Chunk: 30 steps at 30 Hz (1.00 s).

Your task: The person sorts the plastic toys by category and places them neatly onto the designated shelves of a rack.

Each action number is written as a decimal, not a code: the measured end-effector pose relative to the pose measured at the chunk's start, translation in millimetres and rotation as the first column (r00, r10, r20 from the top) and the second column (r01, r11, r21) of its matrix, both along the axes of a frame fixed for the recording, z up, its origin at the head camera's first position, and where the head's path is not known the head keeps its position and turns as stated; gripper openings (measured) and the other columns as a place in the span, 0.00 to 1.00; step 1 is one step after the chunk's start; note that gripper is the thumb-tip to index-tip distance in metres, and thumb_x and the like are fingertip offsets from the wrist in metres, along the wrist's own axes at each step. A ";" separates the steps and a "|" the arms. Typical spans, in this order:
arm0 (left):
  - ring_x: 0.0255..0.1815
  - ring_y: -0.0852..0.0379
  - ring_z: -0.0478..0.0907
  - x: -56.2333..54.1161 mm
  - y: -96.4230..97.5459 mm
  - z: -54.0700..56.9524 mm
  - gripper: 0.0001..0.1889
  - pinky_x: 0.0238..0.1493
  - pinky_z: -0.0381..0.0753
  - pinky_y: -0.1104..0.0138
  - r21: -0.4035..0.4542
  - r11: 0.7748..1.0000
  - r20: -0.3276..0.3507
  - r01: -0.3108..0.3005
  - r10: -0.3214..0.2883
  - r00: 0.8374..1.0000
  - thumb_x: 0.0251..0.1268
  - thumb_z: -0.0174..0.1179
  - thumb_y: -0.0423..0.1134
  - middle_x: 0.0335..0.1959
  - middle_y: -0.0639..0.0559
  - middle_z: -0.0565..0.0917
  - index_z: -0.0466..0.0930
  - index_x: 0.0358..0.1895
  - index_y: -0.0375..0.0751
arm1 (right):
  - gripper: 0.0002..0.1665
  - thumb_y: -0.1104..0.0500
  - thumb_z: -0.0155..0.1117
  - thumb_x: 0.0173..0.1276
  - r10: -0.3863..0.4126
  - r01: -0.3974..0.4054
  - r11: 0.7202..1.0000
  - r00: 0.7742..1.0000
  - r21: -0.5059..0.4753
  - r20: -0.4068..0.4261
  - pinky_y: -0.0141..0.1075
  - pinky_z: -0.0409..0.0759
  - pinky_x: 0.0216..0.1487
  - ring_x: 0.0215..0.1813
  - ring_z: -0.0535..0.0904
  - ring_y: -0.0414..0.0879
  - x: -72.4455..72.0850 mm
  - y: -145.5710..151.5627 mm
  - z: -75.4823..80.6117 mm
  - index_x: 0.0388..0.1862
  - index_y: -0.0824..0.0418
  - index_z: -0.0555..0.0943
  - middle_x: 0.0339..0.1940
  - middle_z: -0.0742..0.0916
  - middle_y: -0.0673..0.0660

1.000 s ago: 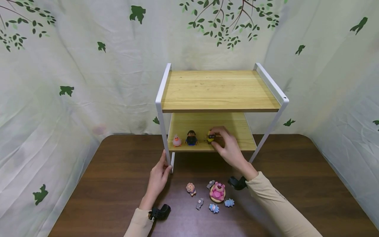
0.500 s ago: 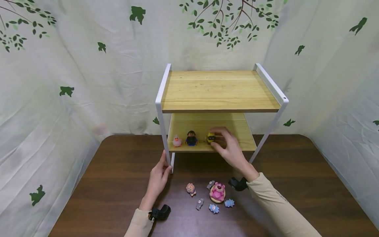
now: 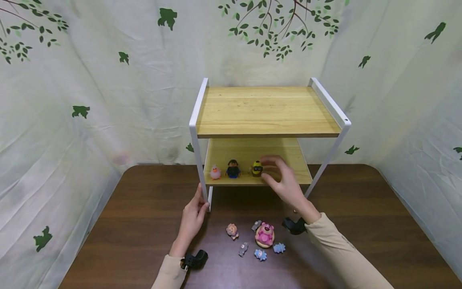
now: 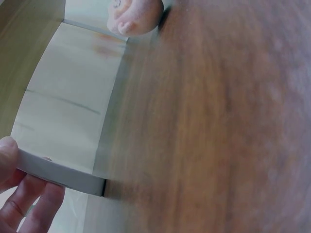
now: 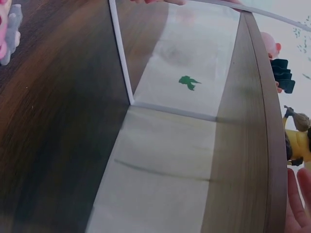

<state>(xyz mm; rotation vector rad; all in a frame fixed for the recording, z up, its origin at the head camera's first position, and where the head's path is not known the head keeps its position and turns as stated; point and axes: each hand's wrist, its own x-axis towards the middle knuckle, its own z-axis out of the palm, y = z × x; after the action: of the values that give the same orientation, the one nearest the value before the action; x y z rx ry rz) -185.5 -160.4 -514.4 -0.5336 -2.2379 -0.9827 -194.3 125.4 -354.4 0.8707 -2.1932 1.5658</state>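
My left hand (image 3: 192, 218) pinches the white front-left leg (image 4: 63, 174) of a two-tier shelf (image 3: 268, 112) between thumb and fingers. My right hand (image 3: 285, 180) is at the lower board (image 3: 285, 150), its fingers spread just right of a small yellow toy figure (image 3: 257, 169) with black on it. That figure stands upright; in the right wrist view, the fingers (image 5: 297, 194) appear beside the yellow toy with a thin gap. Left of it on the same board stand a toy figure in dark clothes (image 3: 233, 169) and a pink-white bird toy (image 3: 215, 172).
On the brown table (image 3: 151, 208) before the shelf lie a pink bear toy (image 3: 265, 235), a small orange-pink toy (image 3: 232, 231), grey toys (image 3: 243, 249) and blue toys (image 3: 260, 254). A leaf-printed curtain (image 3: 144, 88) hangs behind.
My right hand has let go of the yellow figure and shifted slightly right, fingers spreading apart. The figure stays standing. My left hand keeps its place on the leg.
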 end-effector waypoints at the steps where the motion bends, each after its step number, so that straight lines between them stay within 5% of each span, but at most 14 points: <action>1: 0.24 0.55 0.74 0.0 0.0 0.0 0.53 0.26 0.77 0.62 0.000 1.000 0.000 0.001 -0.001 1.000 0.54 0.65 0.24 0.25 0.47 0.76 0.43 0.77 0.59 | 0.22 0.79 0.61 0.60 0.001 -0.001 1.000 1.000 -0.001 0.000 0.56 0.72 0.54 0.54 0.74 0.65 0.3 1.0 -0.3 0.54 0.78 0.71 0.53 0.77 0.71; 30: 0.23 0.57 0.73 0.3 0.0 0.1 0.52 0.25 0.75 0.63 0.005 1.000 0.007 0.000 0.000 1.000 0.54 0.65 0.23 0.25 0.48 0.75 0.44 0.77 0.59 | 0.20 0.82 0.61 0.57 -0.037 0.037 0.999 0.999 0.012 -0.040 0.49 0.79 0.45 0.47 0.77 0.67 20.6 21.6 -7.5 0.50 0.80 0.70 0.46 0.78 0.75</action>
<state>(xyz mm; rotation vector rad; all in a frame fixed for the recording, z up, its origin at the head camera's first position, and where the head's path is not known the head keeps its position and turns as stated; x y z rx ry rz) -185.2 -160.4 -514.3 -0.5290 -2.2413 -0.9909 -173.8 146.9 -361.8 0.8523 -2.1809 1.5067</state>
